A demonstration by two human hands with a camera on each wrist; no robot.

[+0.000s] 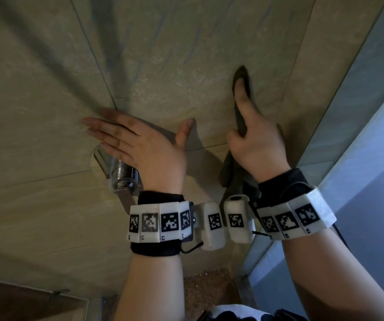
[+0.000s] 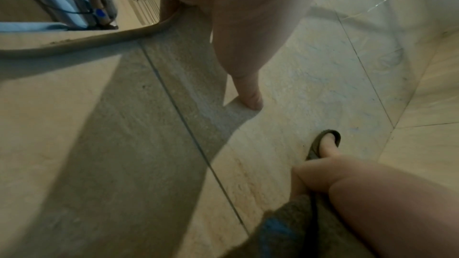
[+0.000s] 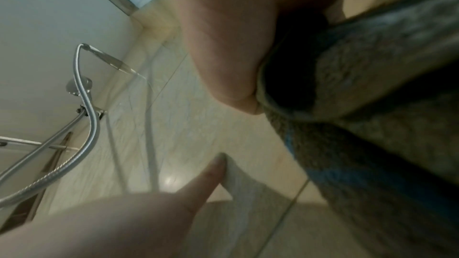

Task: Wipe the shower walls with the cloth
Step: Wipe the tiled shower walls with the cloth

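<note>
The shower wall (image 1: 174, 66) was big beige stone-look tiles with thin dark grout lines, meeting a frosted glass panel (image 1: 360, 170) at its right edge. The right hand (image 1: 254, 140) gripped a dark grey terry cloth (image 1: 240, 117), index finger stretched along it, pressing it to the tile near that edge. The left hand (image 1: 137, 144) lay flat, fingers straight, just above the chrome mixer handle (image 1: 122, 176). A silver shower hose (image 3: 87, 125) hung further along.

The shower wall tiles (image 1: 47, 77) are beige with faint blue-grey veining and thin dark grout lines. The cloth (image 1: 240, 117) is dark grey-brown, seemingly with a blue stripe; the wristbands (image 1: 158, 222) carry black-and-white square markers.
</note>
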